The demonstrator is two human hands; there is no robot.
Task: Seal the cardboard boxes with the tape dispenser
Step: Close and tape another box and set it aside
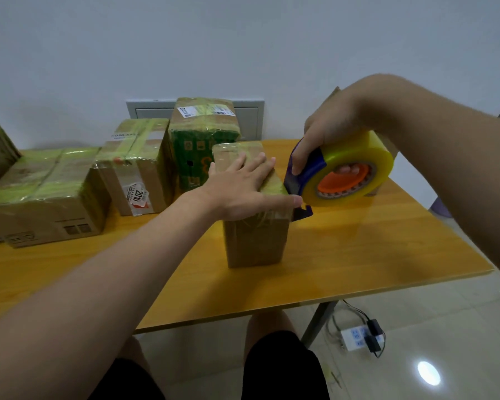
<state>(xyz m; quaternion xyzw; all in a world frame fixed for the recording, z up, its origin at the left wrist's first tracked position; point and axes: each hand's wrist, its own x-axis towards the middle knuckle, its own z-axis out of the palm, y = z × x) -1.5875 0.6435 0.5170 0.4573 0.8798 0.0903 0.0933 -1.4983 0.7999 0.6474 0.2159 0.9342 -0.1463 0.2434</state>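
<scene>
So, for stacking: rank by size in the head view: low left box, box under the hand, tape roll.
Low left box
Upright box under the left hand
Tape roll: nearly alike, ranking unsure.

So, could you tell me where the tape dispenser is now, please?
Head view: the tape dispenser is right of centre, gripped by the right hand, its blade end at the right edge of the small box under the left hand.
</scene>
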